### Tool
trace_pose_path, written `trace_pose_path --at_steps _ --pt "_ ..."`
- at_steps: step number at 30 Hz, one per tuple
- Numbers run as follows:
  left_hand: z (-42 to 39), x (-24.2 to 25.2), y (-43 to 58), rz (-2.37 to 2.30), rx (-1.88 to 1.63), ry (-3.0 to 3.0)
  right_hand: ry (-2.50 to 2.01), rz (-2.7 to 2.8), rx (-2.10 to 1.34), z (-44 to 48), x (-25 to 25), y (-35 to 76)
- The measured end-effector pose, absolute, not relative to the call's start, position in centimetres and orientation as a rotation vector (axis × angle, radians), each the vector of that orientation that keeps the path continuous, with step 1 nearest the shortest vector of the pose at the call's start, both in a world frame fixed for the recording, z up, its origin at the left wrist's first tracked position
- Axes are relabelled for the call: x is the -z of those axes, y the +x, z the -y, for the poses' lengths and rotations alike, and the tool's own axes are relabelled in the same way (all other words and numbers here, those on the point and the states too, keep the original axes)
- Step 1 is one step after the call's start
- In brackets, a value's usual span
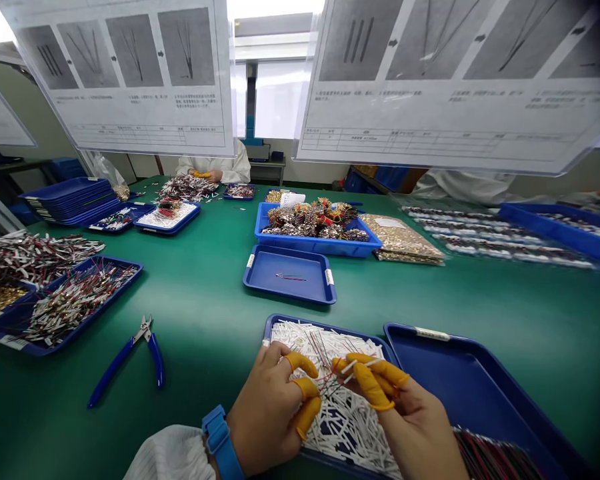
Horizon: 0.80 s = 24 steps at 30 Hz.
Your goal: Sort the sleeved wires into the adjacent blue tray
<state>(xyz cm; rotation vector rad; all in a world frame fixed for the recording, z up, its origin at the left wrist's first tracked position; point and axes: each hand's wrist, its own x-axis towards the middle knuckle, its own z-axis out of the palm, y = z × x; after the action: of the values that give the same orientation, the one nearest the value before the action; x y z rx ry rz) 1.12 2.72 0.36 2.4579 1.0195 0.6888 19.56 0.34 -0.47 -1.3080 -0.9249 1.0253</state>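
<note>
My left hand (267,413) and my right hand (397,407), both with yellow finger cots, hang low over a blue tray (280,322) heaped with white-sleeved wires (345,417). Between my hands runs a small bunch of thin red and dark wires (327,373). My left fingers pinch its left side. My right fingers hold its white sleeved ends (353,370). A blue band (220,440) circles my left wrist. Bundled dark-red wires (495,459) lie in the tray (460,363) to my right.
Blue flush cutters (137,350) lie left of my hands. Ahead sit a blue tray with one wire (290,273) and a crate of tangled wire bundles (315,257). Loaded trays line the green table (200,293). A co-worker (215,167) works across it. Instruction sheets (120,73) hang overhead.
</note>
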Motion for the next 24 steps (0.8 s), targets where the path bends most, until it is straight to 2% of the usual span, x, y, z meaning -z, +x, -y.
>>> trace_pose_path --at_steps 8,13,24 --pt "-2.7 -0.3 1.2 -1.032 -0.521 2.601 -1.201 0.784 -1.115 -0.2 0.8 19.9" --pt "-2.4 -0.5 1.3 -1.037 -0.398 2.707 -1.233 0.845 -1.057 -0.1 1.1 19.8" --pt "-2.5 -0.4 1.3 -1.039 -0.423 2.719 -1.3 1.001 -0.967 -0.2 1.4 20.1"
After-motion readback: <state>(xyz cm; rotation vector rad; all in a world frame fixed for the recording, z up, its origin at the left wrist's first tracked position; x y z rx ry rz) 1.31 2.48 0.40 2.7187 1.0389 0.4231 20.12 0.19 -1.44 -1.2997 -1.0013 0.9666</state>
